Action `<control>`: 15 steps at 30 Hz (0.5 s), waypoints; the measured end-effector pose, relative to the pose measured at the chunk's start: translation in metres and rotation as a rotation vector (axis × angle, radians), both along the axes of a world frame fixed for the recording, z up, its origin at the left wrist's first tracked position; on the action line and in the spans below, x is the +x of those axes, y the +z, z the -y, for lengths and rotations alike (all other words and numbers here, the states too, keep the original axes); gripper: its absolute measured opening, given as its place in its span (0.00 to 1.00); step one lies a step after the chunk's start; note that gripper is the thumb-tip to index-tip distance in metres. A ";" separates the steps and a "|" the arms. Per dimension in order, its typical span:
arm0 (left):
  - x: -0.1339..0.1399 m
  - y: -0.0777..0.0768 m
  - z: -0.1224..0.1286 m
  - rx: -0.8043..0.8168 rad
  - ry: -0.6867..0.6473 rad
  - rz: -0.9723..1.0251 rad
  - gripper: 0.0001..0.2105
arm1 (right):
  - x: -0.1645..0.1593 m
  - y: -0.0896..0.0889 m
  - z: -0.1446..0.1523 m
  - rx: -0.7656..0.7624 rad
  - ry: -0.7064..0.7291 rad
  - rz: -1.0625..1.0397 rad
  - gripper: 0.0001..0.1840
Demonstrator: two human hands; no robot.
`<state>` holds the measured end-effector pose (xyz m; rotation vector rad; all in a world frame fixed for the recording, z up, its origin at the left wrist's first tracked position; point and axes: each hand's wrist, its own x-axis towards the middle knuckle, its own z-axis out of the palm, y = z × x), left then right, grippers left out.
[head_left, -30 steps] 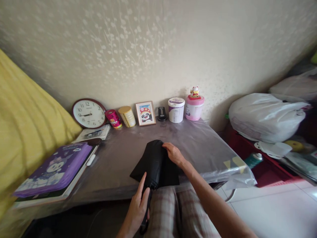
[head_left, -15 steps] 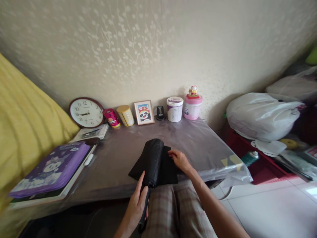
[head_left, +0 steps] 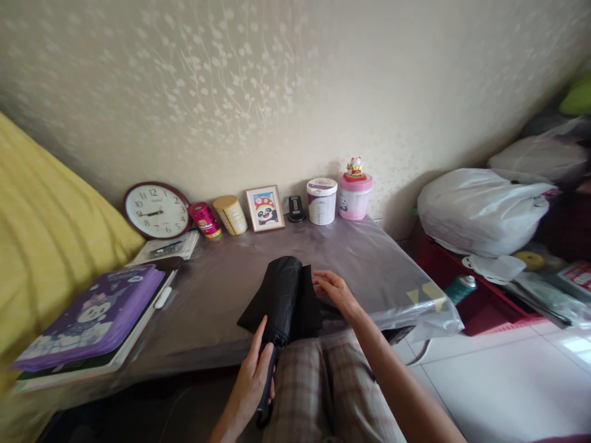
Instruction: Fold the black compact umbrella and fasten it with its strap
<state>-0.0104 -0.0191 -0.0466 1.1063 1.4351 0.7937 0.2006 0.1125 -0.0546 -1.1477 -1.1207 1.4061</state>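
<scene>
The black folding umbrella (head_left: 282, 298) lay across the front edge of the desk (head_left: 207, 289), the left hand (head_left: 250, 380) clamping its fingers round the handle (head_left: 267, 386) past that edge, apparently for steadiness, while over the desk the right hand (head_left: 336, 291) neared the loose canopy, fingers pinching or not, I couldn't tell.

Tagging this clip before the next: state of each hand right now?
Left hand: closed around the handle of the black umbrella.
Right hand: fingers bent, by the right edge of the loose fabric; whether gripping cannot be told.

Bare fingers (head_left: 259, 338) and forearms (head_left: 392, 368), plaid trousers (head_left: 300, 387), grey-beige, reddish-brown bands
</scene>
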 end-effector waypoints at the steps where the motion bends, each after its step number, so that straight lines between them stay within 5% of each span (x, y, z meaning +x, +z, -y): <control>1: 0.000 -0.001 0.000 0.000 0.003 -0.001 0.34 | 0.000 0.000 0.000 -0.010 -0.004 -0.018 0.16; 7: -0.002 -0.008 -0.001 -0.011 0.014 0.026 0.32 | 0.007 -0.010 -0.003 0.027 -0.042 0.187 0.14; 11: 0.000 -0.008 -0.002 -0.037 0.021 0.110 0.33 | 0.008 -0.008 -0.005 0.267 -0.224 0.510 0.11; 15: 0.003 -0.003 -0.002 -0.040 0.050 0.104 0.35 | -0.013 -0.008 -0.009 0.394 -0.156 0.470 0.15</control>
